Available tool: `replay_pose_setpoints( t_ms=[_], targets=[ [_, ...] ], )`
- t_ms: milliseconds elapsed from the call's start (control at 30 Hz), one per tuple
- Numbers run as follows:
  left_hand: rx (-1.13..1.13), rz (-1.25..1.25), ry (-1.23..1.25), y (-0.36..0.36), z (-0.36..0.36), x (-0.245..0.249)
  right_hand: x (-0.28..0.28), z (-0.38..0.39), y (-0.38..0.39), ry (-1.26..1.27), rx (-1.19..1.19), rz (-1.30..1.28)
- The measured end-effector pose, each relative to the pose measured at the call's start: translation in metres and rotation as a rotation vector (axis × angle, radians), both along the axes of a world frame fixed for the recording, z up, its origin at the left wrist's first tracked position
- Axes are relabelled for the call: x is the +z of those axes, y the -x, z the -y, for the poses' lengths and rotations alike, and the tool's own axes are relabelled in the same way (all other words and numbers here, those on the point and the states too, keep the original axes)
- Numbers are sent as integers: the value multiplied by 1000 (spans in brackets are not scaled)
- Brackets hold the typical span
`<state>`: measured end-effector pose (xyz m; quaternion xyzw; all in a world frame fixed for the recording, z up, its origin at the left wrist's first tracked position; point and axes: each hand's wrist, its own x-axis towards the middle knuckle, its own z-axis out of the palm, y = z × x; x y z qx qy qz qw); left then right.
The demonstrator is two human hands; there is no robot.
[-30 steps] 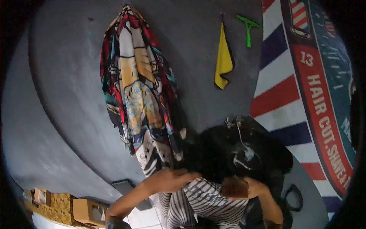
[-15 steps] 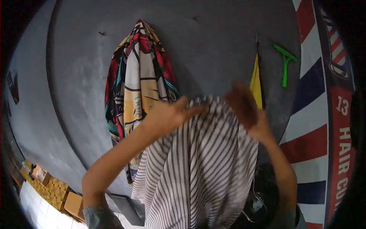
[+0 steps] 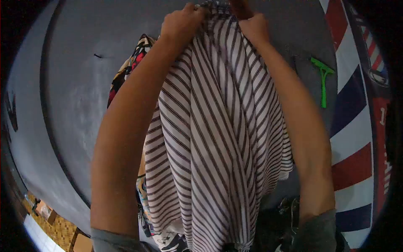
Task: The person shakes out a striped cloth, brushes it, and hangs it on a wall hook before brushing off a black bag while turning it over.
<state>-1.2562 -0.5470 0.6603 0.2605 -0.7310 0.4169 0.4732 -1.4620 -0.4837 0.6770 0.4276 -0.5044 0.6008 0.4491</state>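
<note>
Black-and-white striped fabric cloth [image 3: 218, 138] raised high against the grey wall [image 3: 75, 105].
Right of the colourful patterned cape [image 3: 126, 71], the left hand [image 3: 181, 23] and right hand [image 3: 253, 27] clench its top edge, far higher than a moment ago, perhaps near a hidden hook; it hangs full-length.

1 striped cloth [image 3: 218, 138], 1 grn squeegee [image 3: 323, 82]

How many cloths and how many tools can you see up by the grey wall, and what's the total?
Cloths: 2, the striped cloth gripped at its top by the left hand and the right hand, and the colourful printed cloth behind it.
Squeegees: 1, the green squeegee on the wall.
Total: 3.
</note>
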Motion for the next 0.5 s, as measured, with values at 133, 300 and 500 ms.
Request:
replay_pose_setpoints(
  t_ms=[133,300,500],
  targets=[
    [-405,-148,292,25,84,27,9,19,16,-30,71,-39],
    [-345,-170,211,12,63,6,-13,5,-7,32,126,-402],
    [-450,-196,97,25,67,18,-16,-2,4,-204,-53,-531]
  ],
)
